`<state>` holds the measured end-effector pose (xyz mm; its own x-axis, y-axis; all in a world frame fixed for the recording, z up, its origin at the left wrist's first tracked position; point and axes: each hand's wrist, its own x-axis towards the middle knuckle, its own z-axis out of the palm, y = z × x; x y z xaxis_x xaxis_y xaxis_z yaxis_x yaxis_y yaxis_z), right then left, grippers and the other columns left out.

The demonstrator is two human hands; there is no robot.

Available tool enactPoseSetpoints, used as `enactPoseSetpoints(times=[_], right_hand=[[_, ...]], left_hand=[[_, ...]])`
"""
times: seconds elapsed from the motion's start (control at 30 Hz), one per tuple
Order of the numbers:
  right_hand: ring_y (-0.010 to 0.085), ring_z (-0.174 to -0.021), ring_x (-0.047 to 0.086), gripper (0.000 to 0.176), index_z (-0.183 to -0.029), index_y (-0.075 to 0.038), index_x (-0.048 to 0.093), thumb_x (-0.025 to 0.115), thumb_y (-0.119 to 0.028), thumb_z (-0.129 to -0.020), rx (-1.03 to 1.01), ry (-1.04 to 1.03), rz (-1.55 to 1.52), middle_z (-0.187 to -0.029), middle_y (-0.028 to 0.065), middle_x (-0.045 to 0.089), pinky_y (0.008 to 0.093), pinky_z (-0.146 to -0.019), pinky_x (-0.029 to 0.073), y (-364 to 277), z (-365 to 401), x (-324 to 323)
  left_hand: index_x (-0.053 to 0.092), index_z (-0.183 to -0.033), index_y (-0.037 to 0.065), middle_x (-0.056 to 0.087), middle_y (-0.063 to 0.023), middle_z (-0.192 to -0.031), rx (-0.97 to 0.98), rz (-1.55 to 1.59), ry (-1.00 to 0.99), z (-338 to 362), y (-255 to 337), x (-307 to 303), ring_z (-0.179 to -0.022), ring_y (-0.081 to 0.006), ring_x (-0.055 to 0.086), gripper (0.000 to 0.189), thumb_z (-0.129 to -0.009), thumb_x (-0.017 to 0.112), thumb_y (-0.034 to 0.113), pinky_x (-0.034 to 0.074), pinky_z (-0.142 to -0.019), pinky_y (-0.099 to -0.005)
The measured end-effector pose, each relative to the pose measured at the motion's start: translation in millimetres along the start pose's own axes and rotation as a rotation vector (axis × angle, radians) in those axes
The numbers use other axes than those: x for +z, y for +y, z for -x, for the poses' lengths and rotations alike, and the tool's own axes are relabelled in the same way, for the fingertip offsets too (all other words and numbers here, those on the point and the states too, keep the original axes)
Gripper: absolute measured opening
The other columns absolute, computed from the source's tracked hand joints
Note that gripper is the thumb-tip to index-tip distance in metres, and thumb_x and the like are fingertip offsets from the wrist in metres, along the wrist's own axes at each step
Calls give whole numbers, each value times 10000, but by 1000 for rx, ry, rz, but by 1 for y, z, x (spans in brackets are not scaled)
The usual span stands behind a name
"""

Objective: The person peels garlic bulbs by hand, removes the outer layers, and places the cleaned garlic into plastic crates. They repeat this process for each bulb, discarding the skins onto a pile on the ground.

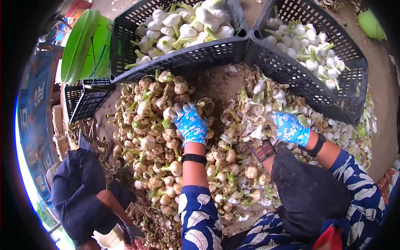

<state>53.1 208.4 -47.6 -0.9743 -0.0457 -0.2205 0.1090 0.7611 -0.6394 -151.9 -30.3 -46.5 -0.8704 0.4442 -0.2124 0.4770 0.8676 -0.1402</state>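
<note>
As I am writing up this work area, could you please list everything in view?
Large crates: two, black, top centre and right
Clean garlic bulbs: many, white, inside both
Small crate: one, black, under the bucket's side, left
Bucket: one, green, upper left
Container: one, light green, upper right
Soiled bulbs: many, tan, heaped centre-left
Peelings: uncountable, whitish and brown, centre-right
Vehicle-like structure: one, blue, far left
Co-worker: one, dark clothes, lower left
Left hand: one, blue flowered glove, at soiled bulbs
Right hand: one, matching glove, at peelings
Wristbands: two, black, one per arm
</note>
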Motion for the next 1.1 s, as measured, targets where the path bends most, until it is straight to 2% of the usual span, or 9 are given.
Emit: enactPoseSetpoints(times=[0.17,0.23,0.3,0.37,0.73,0.9,0.97,1.03,1.1], right_hand=[[374,-986,539,392,-1087,-12,584,574,-67,-699,-115,166,29,-1033,200,580,436,-868,436,-25,-24,-19],[352,-991,556,319,-1086,3,579,604,-125,-794,-113,288,-291,-1046,189,583,415,-853,455,-21,-26,-11],[305,-951,586,355,-1108,10,568,629,-198,-826,134,-28,-404,-1019,180,595,379,-829,479,-54,-38,-43],[188,-836,610,457,-1075,32,585,627,-357,-838,249,-242,-1022,-888,134,623,306,-749,489,-75,-40,-51],[264,-530,508,363,-846,-21,620,533,-370,-892,-243,-78,-273,-604,150,539,384,-503,383,-76,-40,-31],[181,-492,501,354,-837,-12,612,524,-347,-907,-42,-235,-706,-560,106,501,355,-474,378,-81,-44,-38],[152,-628,595,324,-954,-52,640,543,-354,-890,268,-400,-817,-707,92,635,296,-545,446,-80,-43,-35],[127,-534,537,336,-843,3,619,566,-326,-884,256,-281,-1010,-627,68,594,301,-516,439,-75,-38,-21],[92,-546,535,292,-865,-10,628,589,-299,-875,-49,-10,-619,-651,34,610,274,-515,443,-64,-38,-11]], left_hand=[[614,-1006,72,577,-120,-1082,-23,72,16,-2,0,-13,-1153,-332,437,489,-639,727,375,214,-1044,-524],[585,-1003,71,567,-120,-1013,10,261,301,31,-7,-30,-1049,-332,485,517,-571,767,290,265,-1016,-502],[546,-1054,58,540,-130,-1024,20,748,494,66,-4,-32,-1025,-323,491,541,-599,774,243,338,-973,-455],[507,-1119,50,514,-142,-1063,20,1170,489,102,17,-29,-1015,-308,489,573,-642,768,233,399,-909,-415],[511,-1176,72,515,-180,-1043,295,679,451,132,58,-48,-929,-372,526,678,-560,779,158,460,-776,-457],[525,-1158,63,505,-167,-1044,372,604,444,126,51,-45,-914,-367,521,639,-586,784,176,461,-767,-456],[516,-1167,64,497,-167,-1070,380,605,425,125,50,-44,-947,-364,516,651,-583,783,170,459,-792,-445],[508,-1170,56,489,-166,-1117,315,797,383,125,52,-44,-995,-350,507,652,-591,783,173,455,-820,-425],[535,-1141,73,561,-132,-1046,107,1258,232,124,60,-50,-868,-273,562,532,-691,729,282,473,-764,-392]])
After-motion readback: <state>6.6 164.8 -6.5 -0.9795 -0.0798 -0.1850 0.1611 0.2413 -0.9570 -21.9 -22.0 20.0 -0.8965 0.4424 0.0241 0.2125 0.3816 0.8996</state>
